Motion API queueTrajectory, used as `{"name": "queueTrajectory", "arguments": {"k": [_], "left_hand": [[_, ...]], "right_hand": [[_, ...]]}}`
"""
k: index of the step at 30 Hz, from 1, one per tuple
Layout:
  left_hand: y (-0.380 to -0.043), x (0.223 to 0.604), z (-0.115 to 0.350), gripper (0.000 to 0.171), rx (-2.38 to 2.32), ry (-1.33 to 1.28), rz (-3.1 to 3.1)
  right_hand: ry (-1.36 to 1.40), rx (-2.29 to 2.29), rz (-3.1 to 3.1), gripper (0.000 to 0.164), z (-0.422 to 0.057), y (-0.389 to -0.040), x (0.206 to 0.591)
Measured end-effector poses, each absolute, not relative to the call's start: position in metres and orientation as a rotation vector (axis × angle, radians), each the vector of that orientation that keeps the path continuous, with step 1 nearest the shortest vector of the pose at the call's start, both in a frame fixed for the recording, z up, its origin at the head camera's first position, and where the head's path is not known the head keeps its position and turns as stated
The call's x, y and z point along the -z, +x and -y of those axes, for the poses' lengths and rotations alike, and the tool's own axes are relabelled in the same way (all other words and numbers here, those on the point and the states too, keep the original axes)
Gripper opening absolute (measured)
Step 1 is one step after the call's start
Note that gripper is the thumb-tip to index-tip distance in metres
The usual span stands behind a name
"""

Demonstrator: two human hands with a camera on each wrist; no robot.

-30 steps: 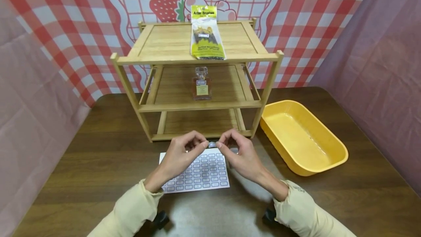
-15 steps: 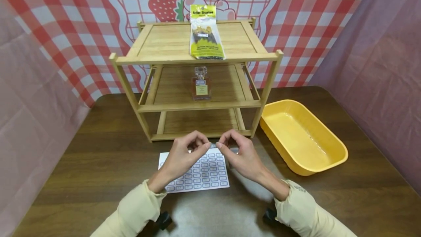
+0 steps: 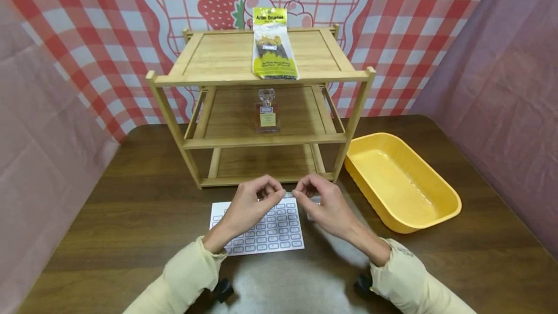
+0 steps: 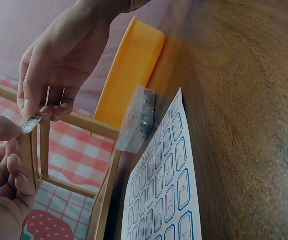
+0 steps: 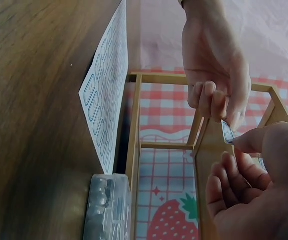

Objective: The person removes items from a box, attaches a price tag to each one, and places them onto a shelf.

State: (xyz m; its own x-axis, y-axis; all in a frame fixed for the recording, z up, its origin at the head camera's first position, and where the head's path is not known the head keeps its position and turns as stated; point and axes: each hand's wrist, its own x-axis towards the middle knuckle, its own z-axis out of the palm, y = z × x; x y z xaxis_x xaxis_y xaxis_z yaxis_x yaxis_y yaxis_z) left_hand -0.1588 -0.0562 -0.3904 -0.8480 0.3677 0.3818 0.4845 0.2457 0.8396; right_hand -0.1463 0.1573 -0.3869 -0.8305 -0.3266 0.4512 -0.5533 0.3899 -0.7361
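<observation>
A small blue-bordered label sticker (image 4: pixel 31 124) is stretched between both hands, above the far edge of the label sheet. My left hand (image 3: pixel 248 210) pinches one end between thumb and index finger. The right hand (image 3: pixel 328 207) pinches the other end the same way. Below them lies the white sheet (image 3: pixel 272 231) printed with rows of similar labels, partly covered by the left hand in the head view. Beside it on the table, a clear plastic box (image 5: pixel 111 207) holds small greyish pieces; the right hand hides most of it in the head view.
A three-tier wooden rack (image 3: pixel 261 142) stands behind the hands. On its top lies a yellow pack of artist brushes (image 3: pixel 273 45), and a labelled perfume bottle (image 3: pixel 267 115) stands on the middle shelf. To the right sits a yellow plastic basin (image 3: pixel 398 183). A checked cloth (image 3: pixel 405 42) hangs behind.
Both hands have shifted slightly to the right together, still pinching the label sticker. Less of the sticker shows between the fingertips in the head view than one second ago.
</observation>
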Motion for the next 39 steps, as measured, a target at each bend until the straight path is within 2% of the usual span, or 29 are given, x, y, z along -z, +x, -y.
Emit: {"name": "queueTrajectory", "arguments": {"k": [14, 23, 39], "left_hand": [[-0.165, 0.396, 0.043, 0.008, 1.655, -0.843, 2.47], [-0.168, 0.401, 0.035, 0.005, 1.672, -0.846, 2.487], [-0.17, 0.405, 0.022, 0.004, 1.665, -0.858, 2.522]], "right_hand": [[0.74, -1.304, 2.496, 0.014, -0.172, -0.147, 0.389], [0.727, -1.276, 2.501, 0.018, -0.179, -0.147, 0.393], [0.674, -1.256, 2.545, 0.015, -0.188, -0.144, 0.398]]}}
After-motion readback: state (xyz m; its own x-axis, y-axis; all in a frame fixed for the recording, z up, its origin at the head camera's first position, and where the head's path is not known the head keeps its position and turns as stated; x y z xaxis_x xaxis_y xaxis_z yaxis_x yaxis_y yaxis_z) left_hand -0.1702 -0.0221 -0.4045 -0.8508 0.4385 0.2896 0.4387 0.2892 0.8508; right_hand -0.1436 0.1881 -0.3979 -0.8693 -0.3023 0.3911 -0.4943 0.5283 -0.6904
